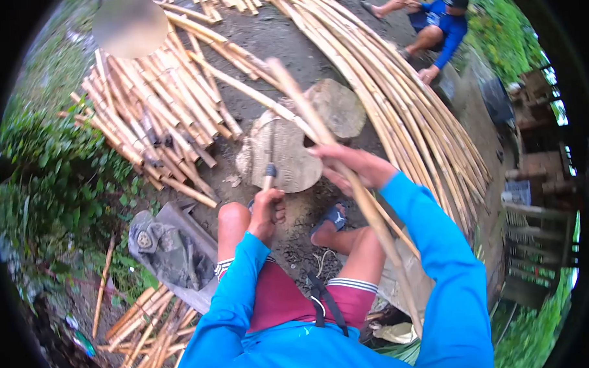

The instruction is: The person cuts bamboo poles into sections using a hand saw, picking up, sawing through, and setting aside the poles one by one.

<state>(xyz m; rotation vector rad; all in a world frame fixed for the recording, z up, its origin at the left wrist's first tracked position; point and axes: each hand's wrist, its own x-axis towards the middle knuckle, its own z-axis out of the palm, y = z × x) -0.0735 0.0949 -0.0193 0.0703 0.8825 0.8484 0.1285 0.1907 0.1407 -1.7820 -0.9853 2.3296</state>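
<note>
My left arm point(224, 310) is bent and reaches forward from beside my body. At its end my left hand point(268, 215) is clenched, the fingers curled tight, just inside my left knee point(233, 220). My right arm point(439, 250) bows outward at the elbow, then slants forward and inward. My right hand point(366, 164) reaches a little farther ahead than the left, its fingers bent in a grip. My two hands are apart.

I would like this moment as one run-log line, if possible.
left hand: grips tool | right hand: holds long pole | ahead: wooden stump
</note>
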